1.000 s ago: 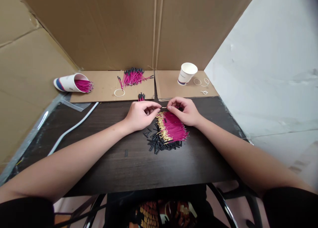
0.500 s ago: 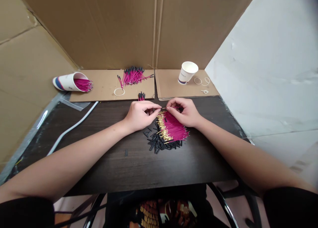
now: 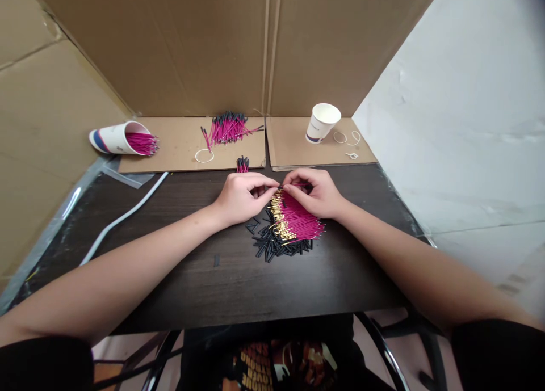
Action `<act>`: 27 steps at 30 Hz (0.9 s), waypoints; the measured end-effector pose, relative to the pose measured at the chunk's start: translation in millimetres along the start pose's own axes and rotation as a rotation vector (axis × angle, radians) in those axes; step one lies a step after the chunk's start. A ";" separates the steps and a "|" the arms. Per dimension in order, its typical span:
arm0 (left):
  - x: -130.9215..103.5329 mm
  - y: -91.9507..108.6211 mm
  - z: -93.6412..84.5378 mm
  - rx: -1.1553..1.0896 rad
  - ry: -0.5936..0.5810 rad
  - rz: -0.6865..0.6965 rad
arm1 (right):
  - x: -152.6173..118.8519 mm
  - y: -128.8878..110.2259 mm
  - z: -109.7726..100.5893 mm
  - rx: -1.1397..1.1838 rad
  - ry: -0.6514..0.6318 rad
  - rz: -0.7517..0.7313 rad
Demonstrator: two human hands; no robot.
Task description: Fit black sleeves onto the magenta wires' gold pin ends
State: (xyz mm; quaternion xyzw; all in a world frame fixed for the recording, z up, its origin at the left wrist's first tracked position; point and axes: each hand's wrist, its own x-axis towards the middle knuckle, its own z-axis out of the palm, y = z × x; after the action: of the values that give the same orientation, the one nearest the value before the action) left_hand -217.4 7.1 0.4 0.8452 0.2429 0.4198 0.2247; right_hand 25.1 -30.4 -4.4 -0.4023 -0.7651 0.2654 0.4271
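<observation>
Just above a pile of magenta wires, my two hands meet almost fingertip to fingertip. My right hand is closed in a pinch on one magenta wire, mostly hidden by the fingers. Between thumb and forefinger, my left hand pinches a small black sleeve at that wire's left end; how far the sleeve covers the end is too small to tell. Gold terminals tip the piled wires on their left. Loose black sleeves lie heaped below and left of the pile.
Behind my left hand is a small bundle of black-tipped wires; a larger bundle lies on the cardboard. A tipped paper cup holds magenta wires. An upright paper cup and white bands are back right. A white cable crosses the left.
My left fingertips have shifted slightly right, closing the gap to my right fingertips. The bare stretch of wire end between them is now covered. The piles look unchanged.
</observation>
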 end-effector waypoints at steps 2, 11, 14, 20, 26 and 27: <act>0.0 0.5 -0.2 -0.004 0.000 -0.007 | -0.1 0.1 0.0 0.002 -0.006 0.003; -2.1 -1.8 0.3 0.006 0.021 -0.141 | 3.5 -6.7 0.4 -0.012 0.171 0.040; -1.6 -0.9 0.0 0.010 0.028 -0.149 | 2.9 -10.9 2.5 0.058 0.208 0.119; -0.4 1.9 -1.5 -0.011 -0.008 -0.113 | 0.2 -20.3 7.4 0.280 0.209 0.282; 0.4 1.8 -2.4 -0.082 -0.060 -0.074 | -0.2 -26.4 7.7 0.386 0.222 0.326; 0.4 1.6 -2.4 -0.084 -0.062 -0.074 | 0.0 -26.4 7.6 0.394 0.225 0.333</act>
State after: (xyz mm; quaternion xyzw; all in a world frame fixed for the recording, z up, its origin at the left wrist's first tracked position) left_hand -218.9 6.5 2.9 0.8381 0.2489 0.3946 0.2828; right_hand 8.3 -45.0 11.6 -0.4586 -0.5700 0.4289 0.5299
